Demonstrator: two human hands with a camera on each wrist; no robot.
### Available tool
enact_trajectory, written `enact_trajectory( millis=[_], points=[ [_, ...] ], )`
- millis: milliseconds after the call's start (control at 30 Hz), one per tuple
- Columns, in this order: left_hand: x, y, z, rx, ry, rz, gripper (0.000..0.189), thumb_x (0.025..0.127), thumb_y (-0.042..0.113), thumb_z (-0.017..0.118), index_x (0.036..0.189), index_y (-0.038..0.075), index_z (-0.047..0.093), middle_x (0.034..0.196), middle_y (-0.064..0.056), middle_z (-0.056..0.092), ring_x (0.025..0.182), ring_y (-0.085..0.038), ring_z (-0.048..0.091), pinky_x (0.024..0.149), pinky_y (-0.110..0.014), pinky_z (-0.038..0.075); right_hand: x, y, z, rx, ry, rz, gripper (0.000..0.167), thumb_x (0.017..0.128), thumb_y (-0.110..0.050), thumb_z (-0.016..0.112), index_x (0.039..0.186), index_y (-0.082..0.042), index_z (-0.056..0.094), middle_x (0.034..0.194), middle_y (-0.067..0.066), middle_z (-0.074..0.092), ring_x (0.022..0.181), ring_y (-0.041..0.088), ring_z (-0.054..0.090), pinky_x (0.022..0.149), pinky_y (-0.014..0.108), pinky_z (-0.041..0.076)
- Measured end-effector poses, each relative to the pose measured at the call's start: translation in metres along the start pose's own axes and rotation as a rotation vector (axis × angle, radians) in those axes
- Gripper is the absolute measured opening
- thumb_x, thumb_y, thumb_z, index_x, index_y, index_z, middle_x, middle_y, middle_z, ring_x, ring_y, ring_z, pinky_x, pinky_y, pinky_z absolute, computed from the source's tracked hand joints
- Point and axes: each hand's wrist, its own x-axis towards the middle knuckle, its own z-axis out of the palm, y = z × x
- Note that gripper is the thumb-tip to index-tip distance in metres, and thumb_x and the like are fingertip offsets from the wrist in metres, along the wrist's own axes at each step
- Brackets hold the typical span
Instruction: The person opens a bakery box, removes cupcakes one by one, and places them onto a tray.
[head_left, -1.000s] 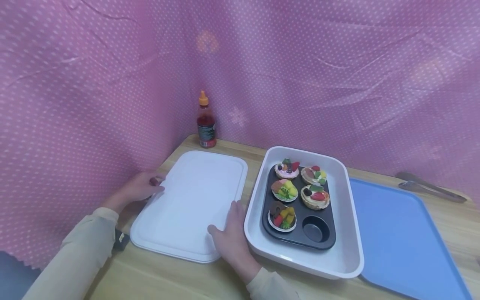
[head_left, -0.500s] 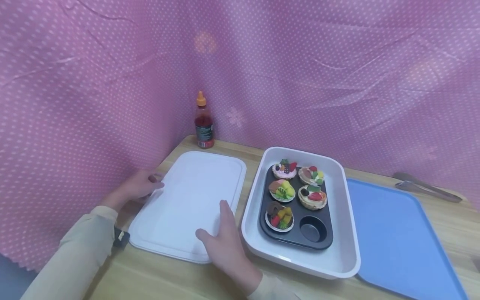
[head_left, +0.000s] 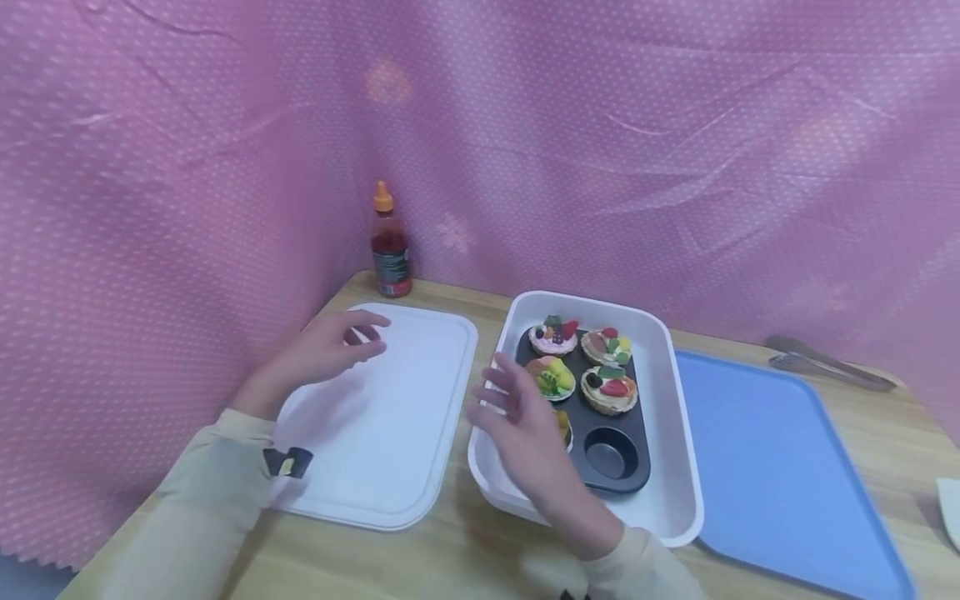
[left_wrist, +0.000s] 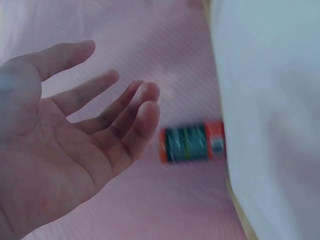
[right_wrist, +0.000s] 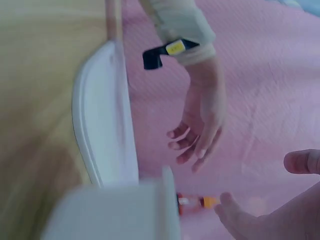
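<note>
My left hand (head_left: 324,357) hovers over the flat white tray or lid (head_left: 397,408), holding nothing, its fingers loosely bent. The left wrist view shows the same hand (left_wrist: 70,142) with fingers spread apart. My right hand (head_left: 528,437) hangs above the left side of a deep white tub (head_left: 678,492), also holding nothing. In that tub lies a dark muffin pan (head_left: 632,475) bearing several fruit-topped tarts (head_left: 609,390). One front cup (head_left: 610,454) of the pan is bare. My right hand partly hides the pan's near-left tart.
A sauce bottle (head_left: 391,254) with an orange cap stands at the back left corner. Right of the tub lies a blue tray (head_left: 780,467). Tongs (head_left: 832,364) rest behind it. A pink dotted cloth (head_left: 600,150) hangs behind and left. Something white (head_left: 950,508) shows at the right edge.
My left hand has lifted from the flat white piece's left edge and moved right above it. My right hand has left its right side and gone right, over the tub.
</note>
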Motion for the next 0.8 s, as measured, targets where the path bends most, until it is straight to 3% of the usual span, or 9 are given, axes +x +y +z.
enact_trajectory(
  millis=[167, 300, 500, 667, 800],
  points=[
    [0.012, 0.025, 0.016, -0.094, -0.016, 0.082, 0.037, 0.096, 0.013, 0.066, 0.131, 0.002, 0.063, 0.109, -0.020, 0.071, 0.088, -0.024, 0.068, 0.071, -0.030, 0.058, 0.004, -0.007, -0.030, 0.030, 0.062, 0.016, 0.062, 0.097, -0.012, 0.065, 0.153, -0.015, 0.039, 0.147, 0.011, 0.053, 0.132, 0.028, 0.058, 0.110, 0.046, 0.047],
    [0.021, 0.041, 0.031, -0.136, -0.040, 0.103, 0.039, 0.097, 0.015, 0.065, 0.134, 0.004, 0.062, 0.112, -0.018, 0.071, 0.091, -0.024, 0.069, 0.074, -0.031, 0.059, 0.007, -0.014, -0.052, 0.051, 0.087, 0.048, 0.060, 0.098, -0.016, 0.064, 0.152, -0.017, 0.039, 0.146, 0.008, 0.054, 0.129, 0.026, 0.060, 0.114, 0.045, 0.044],
    [0.032, 0.061, 0.051, -0.180, -0.090, 0.094, 0.039, 0.099, 0.022, 0.065, 0.137, 0.013, 0.061, 0.118, -0.013, 0.070, 0.099, -0.024, 0.068, 0.078, -0.034, 0.060, 0.018, -0.022, -0.077, 0.105, 0.116, 0.033, 0.058, 0.101, -0.012, 0.058, 0.154, -0.009, 0.034, 0.146, 0.013, 0.052, 0.128, 0.024, 0.059, 0.108, 0.033, 0.049],
    [0.040, 0.077, 0.065, -0.189, -0.105, 0.108, 0.040, 0.099, 0.024, 0.064, 0.137, 0.012, 0.062, 0.119, -0.014, 0.070, 0.102, -0.026, 0.067, 0.080, -0.036, 0.059, 0.033, -0.024, -0.093, 0.096, 0.141, 0.041, 0.064, 0.103, -0.016, 0.055, 0.159, -0.009, 0.025, 0.149, 0.015, 0.050, 0.128, 0.027, 0.060, 0.113, 0.040, 0.045],
    [0.047, 0.083, 0.076, -0.149, -0.122, 0.134, 0.042, 0.098, 0.026, 0.064, 0.136, 0.008, 0.061, 0.120, -0.017, 0.069, 0.106, -0.030, 0.067, 0.083, -0.040, 0.058, 0.046, -0.022, -0.100, 0.096, 0.172, 0.073, 0.065, 0.103, -0.023, 0.057, 0.159, -0.011, 0.026, 0.146, 0.015, 0.055, 0.127, 0.028, 0.062, 0.119, 0.045, 0.037]
  ],
)
